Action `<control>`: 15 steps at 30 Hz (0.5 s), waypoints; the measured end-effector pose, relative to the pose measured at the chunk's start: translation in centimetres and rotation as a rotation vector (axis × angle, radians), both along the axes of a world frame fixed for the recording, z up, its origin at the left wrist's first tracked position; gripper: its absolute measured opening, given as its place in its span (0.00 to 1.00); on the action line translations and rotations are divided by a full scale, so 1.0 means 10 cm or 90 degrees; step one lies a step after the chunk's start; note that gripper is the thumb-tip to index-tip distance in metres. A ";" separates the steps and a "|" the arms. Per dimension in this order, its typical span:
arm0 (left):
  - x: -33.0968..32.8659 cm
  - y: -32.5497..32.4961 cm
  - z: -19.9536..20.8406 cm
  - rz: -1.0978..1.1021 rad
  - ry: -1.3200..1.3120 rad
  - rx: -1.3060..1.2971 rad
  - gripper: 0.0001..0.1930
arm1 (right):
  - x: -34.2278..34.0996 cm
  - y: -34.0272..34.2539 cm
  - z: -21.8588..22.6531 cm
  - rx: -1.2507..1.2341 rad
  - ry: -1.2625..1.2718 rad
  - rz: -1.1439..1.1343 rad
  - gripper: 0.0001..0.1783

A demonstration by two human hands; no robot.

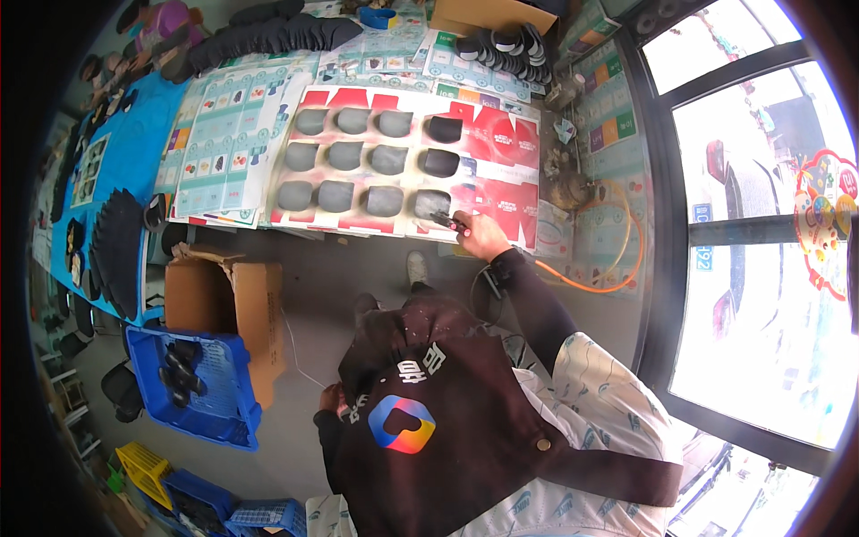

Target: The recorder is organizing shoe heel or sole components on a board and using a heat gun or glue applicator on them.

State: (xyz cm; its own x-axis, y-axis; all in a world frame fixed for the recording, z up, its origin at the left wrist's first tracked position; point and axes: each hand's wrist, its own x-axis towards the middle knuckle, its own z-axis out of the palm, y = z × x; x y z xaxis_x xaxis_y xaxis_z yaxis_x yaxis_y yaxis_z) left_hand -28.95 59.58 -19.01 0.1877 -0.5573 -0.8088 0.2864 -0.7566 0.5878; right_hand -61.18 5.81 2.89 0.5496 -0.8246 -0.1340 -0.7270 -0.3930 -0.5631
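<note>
My right hand (479, 236) is closed round a small dark spray gun (442, 218) at the near edge of the table. Its tip points at a rounded piece (432, 205) in the nearest row, which looks partly greyed. Further back in that column lie two black pieces (440, 162). Several grey-coated pieces (335, 196) lie in rows to the left, on a red and white printed sheet (501, 210) with dark overspray around them. Down beside my apron, my left hand (331, 399) has its fingers curled; what they hold, if anything, is hidden.
An orange hose (598, 289) loops right of my wrist. Stacked dark pieces (277, 36) line the table's back, with more at the back right (510, 52). To the left stand a cardboard box (259, 313), a blue crate (192, 416) and a blue-covered table (134, 134). Glass doors (752, 331) stand right.
</note>
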 end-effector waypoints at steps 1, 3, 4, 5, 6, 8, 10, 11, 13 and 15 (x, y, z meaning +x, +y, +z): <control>-0.07 -0.07 0.09 0.033 0.005 0.025 0.12 | 0.00 0.00 -0.01 -0.001 0.004 -0.002 0.15; -0.21 -0.10 0.26 0.082 0.008 0.116 0.10 | 0.04 0.00 -0.05 0.024 0.025 0.055 0.16; -0.21 -0.09 0.26 0.085 0.004 0.150 0.09 | 0.04 -0.01 -0.07 0.032 0.044 0.063 0.15; -0.22 -0.07 0.26 0.087 0.001 0.184 0.09 | 0.02 -0.01 -0.08 0.034 0.042 0.063 0.15; -0.24 -0.05 0.24 0.067 -0.012 0.143 0.08 | -0.04 -0.01 -0.08 0.035 0.055 0.069 0.15; -0.22 0.01 0.22 0.051 -0.023 0.103 0.07 | -0.14 -0.02 -0.10 0.039 0.070 0.079 0.15; -0.18 0.01 0.19 -0.081 -0.055 0.012 0.06 | -0.21 -0.06 -0.14 0.017 0.090 0.038 0.16; -0.17 -0.02 0.16 -0.126 -0.064 -0.019 0.06 | -0.25 -0.10 -0.17 0.018 0.093 0.037 0.16; -0.13 -0.07 0.08 -0.159 -0.096 -0.034 0.05 | -0.28 -0.17 -0.21 -0.006 0.091 0.008 0.14; -0.08 -0.08 -0.01 -0.094 -0.078 -0.020 0.05 | -0.21 -0.22 -0.24 -0.002 0.083 0.012 0.13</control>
State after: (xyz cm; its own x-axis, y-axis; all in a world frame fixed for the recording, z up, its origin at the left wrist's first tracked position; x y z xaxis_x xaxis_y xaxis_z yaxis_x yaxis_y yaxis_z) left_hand -29.71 58.79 -19.11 0.1987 -0.6107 -0.7666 0.0987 -0.7657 0.6356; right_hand -63.26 3.66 0.46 0.5430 -0.8150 -0.2021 -0.7862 -0.4090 -0.4632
